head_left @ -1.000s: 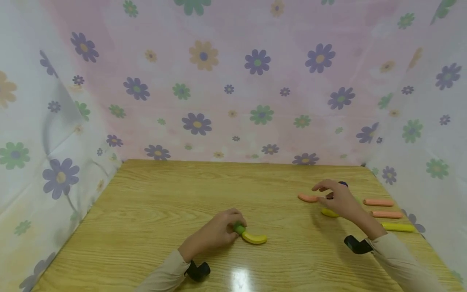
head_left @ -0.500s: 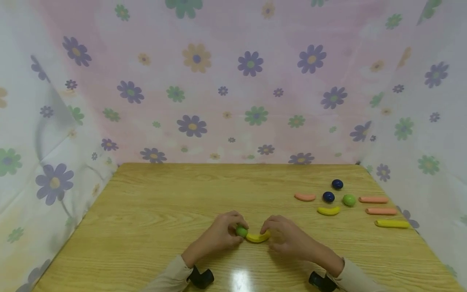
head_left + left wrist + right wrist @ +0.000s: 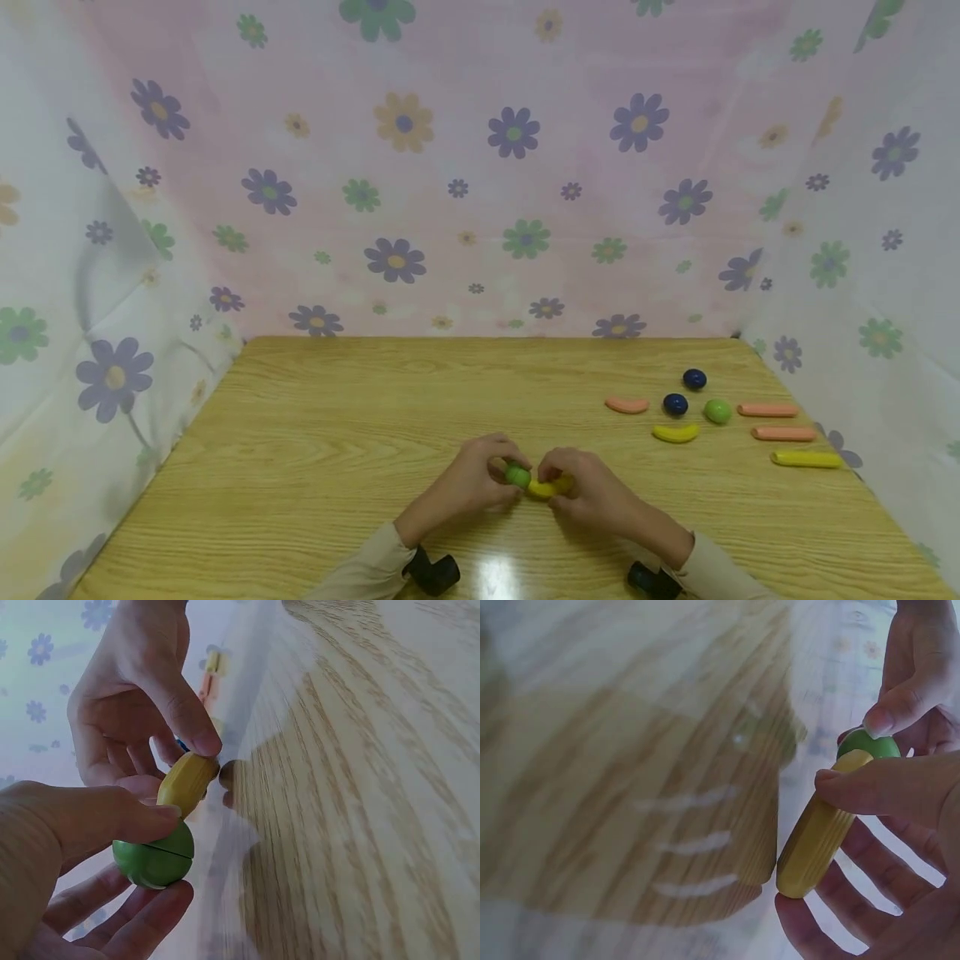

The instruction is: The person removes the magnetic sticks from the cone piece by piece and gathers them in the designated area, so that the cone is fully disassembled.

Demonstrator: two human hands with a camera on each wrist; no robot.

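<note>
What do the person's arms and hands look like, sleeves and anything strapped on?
Both hands, the left hand and the right hand, are bare, with no rings showing on the fingers. Each arm wears a long beige sleeve to the wrist, and a small black camera unit sits under each wrist.

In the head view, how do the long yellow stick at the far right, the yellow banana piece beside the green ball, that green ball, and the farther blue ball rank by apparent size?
1. long yellow stick
2. yellow banana piece
3. green ball and farther blue ball: they look nearly alike, and the blue one lies farther from the camera, so I do not rank them.
</note>
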